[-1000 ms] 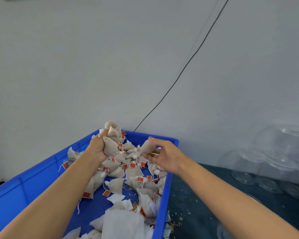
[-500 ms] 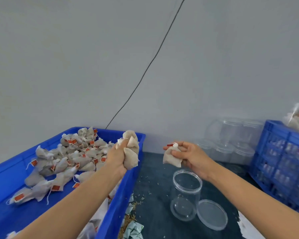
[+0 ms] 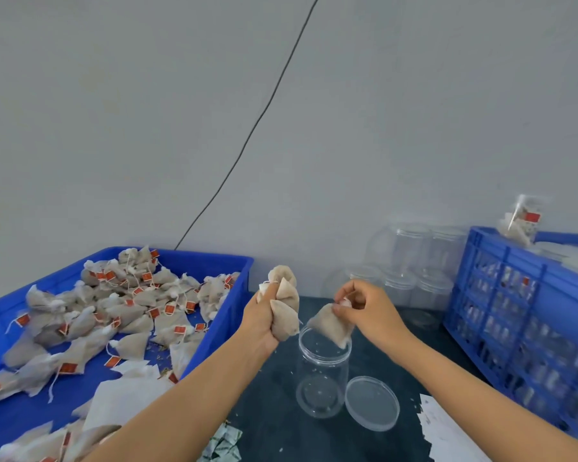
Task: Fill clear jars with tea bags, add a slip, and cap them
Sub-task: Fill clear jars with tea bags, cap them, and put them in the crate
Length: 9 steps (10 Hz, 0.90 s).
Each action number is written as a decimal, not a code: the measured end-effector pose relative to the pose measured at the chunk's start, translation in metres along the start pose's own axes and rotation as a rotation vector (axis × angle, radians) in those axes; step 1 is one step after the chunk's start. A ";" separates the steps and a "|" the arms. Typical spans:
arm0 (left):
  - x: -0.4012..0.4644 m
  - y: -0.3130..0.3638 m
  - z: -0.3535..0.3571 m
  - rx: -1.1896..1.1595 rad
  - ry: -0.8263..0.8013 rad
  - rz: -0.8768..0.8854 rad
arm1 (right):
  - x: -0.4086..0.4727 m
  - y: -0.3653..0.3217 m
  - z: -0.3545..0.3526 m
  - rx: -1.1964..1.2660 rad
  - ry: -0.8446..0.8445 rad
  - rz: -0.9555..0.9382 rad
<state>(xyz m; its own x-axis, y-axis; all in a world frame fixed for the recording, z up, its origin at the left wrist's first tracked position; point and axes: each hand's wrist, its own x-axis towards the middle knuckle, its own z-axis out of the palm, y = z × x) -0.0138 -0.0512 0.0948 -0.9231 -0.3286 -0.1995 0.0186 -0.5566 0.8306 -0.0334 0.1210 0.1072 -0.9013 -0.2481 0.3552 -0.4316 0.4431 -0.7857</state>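
- The blue plastic bin (image 3: 237, 261) on the left holds a loose heap of tea bags (image 3: 127, 305), too many to count: soft beige pyramid sachets with strings and small red tags. Half a second ago it filled more of the view.
- The left hand (image 3: 262, 320), earlier over the bin's rim, is now past it, beside the jar's mouth. Its fingers are curled tight round a bunch of tea bags (image 3: 285, 303), three or so.
- One clear round jar (image 3: 322, 371) stands open and empty on the dark table (image 3: 274, 428).
- The right hand (image 3: 369, 311) has dropped closer to the jar; thumb and fingertips pinch a single tea bag (image 3: 331, 326), whose lower corner dips over the rim.
- One flat clear lid (image 3: 371, 403) lies just beside the jar's base.
- White paper slips (image 3: 444, 431) lie at the lower right.
- Spare jars (image 3: 414, 261) cluster against the wall beside a blue slatted crate (image 3: 528, 315).
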 end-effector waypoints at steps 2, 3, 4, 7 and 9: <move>0.005 -0.013 0.000 0.002 -0.082 -0.090 | -0.005 0.007 0.009 -0.143 0.017 -0.045; 0.011 -0.014 0.000 -0.168 -0.246 -0.226 | -0.002 0.006 0.012 -0.133 -0.065 -0.044; 0.012 -0.017 -0.001 0.003 -0.305 -0.094 | 0.004 -0.001 0.016 0.084 -0.057 0.012; 0.012 -0.024 -0.008 0.278 -0.400 0.148 | 0.017 -0.008 0.033 0.319 -0.114 0.074; 0.016 -0.024 -0.008 0.176 -0.358 0.084 | 0.022 0.003 0.024 0.444 0.126 0.130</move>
<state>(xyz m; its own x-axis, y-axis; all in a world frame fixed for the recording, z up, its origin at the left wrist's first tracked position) -0.0257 -0.0495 0.0678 -0.9971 -0.0635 0.0408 0.0625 -0.3895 0.9189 -0.0540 0.0963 0.1007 -0.9562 -0.0962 0.2765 -0.2817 0.0459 -0.9584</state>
